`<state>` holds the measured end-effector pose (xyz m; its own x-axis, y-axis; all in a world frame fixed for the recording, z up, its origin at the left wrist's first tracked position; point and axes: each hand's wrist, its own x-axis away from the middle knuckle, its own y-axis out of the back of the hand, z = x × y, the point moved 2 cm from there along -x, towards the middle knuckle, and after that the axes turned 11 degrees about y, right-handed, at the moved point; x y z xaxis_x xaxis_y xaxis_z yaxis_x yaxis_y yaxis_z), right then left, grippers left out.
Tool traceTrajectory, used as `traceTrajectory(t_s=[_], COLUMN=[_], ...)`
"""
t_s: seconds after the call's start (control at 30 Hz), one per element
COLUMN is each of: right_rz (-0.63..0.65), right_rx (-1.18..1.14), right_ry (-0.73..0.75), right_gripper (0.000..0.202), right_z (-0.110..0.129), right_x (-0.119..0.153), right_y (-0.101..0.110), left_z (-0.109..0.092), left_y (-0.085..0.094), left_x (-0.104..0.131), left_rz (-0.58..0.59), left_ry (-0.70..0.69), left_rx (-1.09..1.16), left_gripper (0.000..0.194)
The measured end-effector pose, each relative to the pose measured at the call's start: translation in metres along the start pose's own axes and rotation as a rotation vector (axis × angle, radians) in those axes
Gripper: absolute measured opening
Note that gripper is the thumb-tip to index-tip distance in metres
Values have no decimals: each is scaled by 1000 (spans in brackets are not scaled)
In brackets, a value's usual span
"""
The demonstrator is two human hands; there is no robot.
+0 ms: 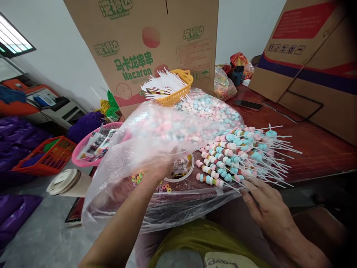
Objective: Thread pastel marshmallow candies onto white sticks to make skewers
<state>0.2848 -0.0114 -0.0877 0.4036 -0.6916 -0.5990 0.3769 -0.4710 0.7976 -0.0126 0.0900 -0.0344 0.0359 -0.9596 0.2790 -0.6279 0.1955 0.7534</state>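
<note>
On red tbl, candy skewers touch R hand.

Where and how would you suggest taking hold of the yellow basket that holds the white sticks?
Best, I think, to pinch the rim of the yellow basket on its right side, coming from above and the right with the right hand. That rim stands free, while the white sticks jut out over the left side.
</note>
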Motion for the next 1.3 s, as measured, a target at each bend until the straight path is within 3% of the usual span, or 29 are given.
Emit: traceTrajectory(t_s=[0.07,0.17,0.23,0.3,0.37,0.43,0.57,0.67,0.73,0.8,0.87,0.93,1.03,1.13,1.23,1.3], right_rz=[-51,-134,-105,-19,31,66,150,49,0,107,253,286,206,175,221,252], right_rx=[-49,-190,-338,-502,-638,-757,-1016,-1116,-1103,-1065,-1026,-1010,-923,-774,-626,-478], right_ry=[42,132,237,311,269,71,-406,-576,-571,-455,-363,-352,-341,-287,-283,-299], right_gripper=[28,38,53,42,20,18,24,31,47,58,34,13,20,28,36,37], right_z=[13,35,53,69,78,78,65,46,35,31,36,45,59,63,50,34], right_x=[-15,-38,-52,-61,-62,-56,-39,-34,-34,-36,-36,-33,-29,-27,-29,-30], right_y=[8,29,42,46,40,25,-2,-2,4,6,2,-5,-14,-19,-22,-25], left_z=[-10,-39,-57,-68,-69,-61,-41,-36,-39,-42,-41,-35,-21,-8,-2,3], left_y=[3,0,-6,-15,-26,-38,-54,-55,-52,-50,-51,-55,-65,-73,-74,-70], left_x=[26,75,102,116,116,108,91,87,86,86,85,85,83,84,84,84], left_rz=[-33,-61,-8,100,227,303,300,271,285,325,355,358,275,209,208,123], left_ry=[-81,-425,-585,-634,-552,-407,-226,-225,-290,-372,-419,-396,-261,-139,-208,-314], left_rx=[-112,-506,-569,-533,-462,-329,36,35,-93,-224,-289,-262,-96,49,85,70], left_gripper=[29,18,13,11,10,11,12,18,23,29,32,29,17,18,20,23])
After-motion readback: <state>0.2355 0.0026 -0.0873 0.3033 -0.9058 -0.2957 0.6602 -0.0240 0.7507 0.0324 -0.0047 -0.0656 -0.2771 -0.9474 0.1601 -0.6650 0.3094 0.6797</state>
